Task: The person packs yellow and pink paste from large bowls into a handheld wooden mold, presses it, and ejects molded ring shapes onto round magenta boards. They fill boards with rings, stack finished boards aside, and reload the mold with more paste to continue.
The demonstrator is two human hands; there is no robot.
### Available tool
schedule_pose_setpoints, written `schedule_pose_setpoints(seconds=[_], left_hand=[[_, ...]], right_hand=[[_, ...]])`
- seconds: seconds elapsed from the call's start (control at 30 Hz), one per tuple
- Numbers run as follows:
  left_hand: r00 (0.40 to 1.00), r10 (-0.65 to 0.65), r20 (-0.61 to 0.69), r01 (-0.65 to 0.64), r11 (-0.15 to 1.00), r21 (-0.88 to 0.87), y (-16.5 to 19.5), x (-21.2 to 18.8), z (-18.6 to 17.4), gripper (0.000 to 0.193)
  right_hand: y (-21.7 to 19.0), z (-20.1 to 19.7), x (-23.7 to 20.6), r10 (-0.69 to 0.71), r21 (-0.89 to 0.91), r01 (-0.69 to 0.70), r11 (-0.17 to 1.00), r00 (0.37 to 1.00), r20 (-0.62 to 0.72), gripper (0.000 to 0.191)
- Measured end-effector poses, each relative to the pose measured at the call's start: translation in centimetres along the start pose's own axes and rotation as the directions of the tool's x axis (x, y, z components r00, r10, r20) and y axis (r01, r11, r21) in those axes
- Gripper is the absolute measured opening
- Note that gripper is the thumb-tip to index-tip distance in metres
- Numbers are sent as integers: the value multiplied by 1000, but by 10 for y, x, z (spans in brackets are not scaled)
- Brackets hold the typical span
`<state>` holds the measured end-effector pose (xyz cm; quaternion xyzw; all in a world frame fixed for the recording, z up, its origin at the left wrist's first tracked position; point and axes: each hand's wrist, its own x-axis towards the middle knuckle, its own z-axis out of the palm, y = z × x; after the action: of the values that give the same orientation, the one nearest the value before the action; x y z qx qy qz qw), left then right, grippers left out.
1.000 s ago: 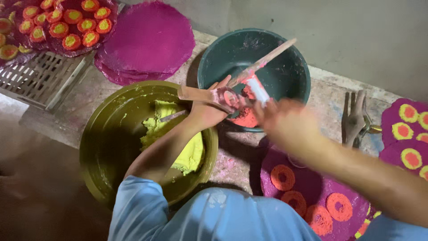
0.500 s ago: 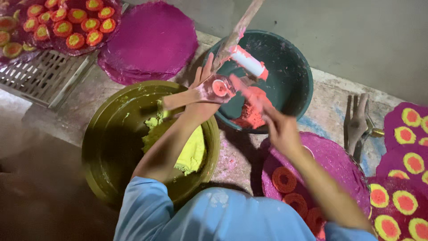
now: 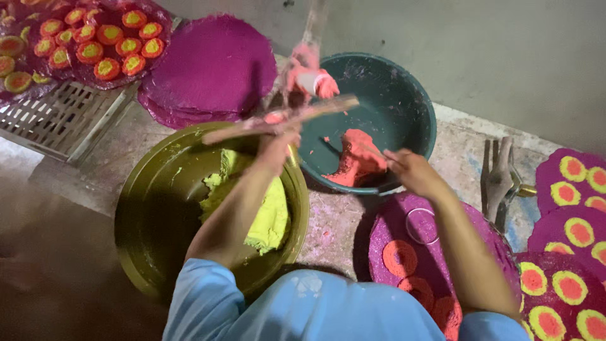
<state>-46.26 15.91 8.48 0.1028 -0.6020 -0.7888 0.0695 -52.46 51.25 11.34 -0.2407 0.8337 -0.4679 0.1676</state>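
Head view: left hand (image 3: 278,144) grips a flat stick (image 3: 281,117) lying sideways over the bowls, right hand (image 3: 409,169) digs into pink paste (image 3: 356,158), nearer the green bowl (image 3: 404,101)

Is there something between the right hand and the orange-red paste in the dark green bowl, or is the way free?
Nothing visible blocks it. The right hand is already inside the dark green bowl, with its fingers at the edge of the orange-red paste. The wooden stick in the left hand lies off to the side, above the bowl's near-left rim.

paste lump (image 3: 356,158) in basin (image 3: 413,101), right of bowl (image 3: 145,208)
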Motion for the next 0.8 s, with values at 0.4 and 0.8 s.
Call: schedule_pose_setpoints(seconds=[0.4,0.8], left_hand=[[639,67,766,-293,942,162,18,-148,90,44],[529,10,849,-429,866,257,2,-233,109,33]], right_hand=[[-120,26,-103,-428,777,522,352,828,-362,68],[-131,57,-234,-848,-345,785,515,525,-70,67]])
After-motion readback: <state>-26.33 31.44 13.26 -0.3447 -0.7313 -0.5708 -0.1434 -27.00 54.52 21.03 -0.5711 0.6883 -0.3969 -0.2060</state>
